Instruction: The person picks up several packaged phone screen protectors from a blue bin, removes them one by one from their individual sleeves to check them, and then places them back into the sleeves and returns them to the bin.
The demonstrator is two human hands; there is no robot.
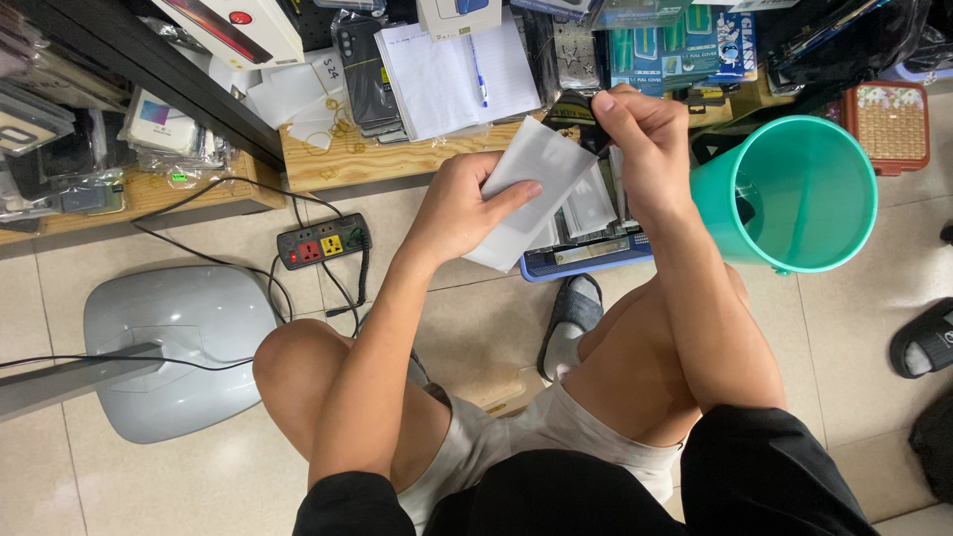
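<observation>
White and flat, a thin paper sleeve (531,189) is held in the left hand (459,206), with the fingers (511,194) closed on its lower left part, thumb on top. The sleeve is in the air, in front of the person's knees and above a blue tray (586,256) which stands on the tiled floor (476,318). In this tray more white sleeves (588,203) stand in a row.

The right hand (640,139) is a little higher and to the right, just beside the upper corner of the sleeve. Its fingers are pinched together on a small dark object (568,111); I cannot tell exactly what it is, because it is partly hidden by the hand.

To the right of the right forearm stands a teal plastic bucket (794,194), open on top, very near to the arm. Beyond the hands there is a low wooden shelf (367,159) with an open notebook (447,74), a blue pen (477,71) on it, and several phone accessory packages (685,50) in teal and blue.

On the floor at the left lies a dark power strip (323,241) with red and yellow sockets, and black cables go from it. Near it is the grey base of a standing fan (184,342). The person sits low, with bare knees, and one foot in a grey slipper (571,323) is visible between the legs. A black sandal (923,337) lies at the right edge.
</observation>
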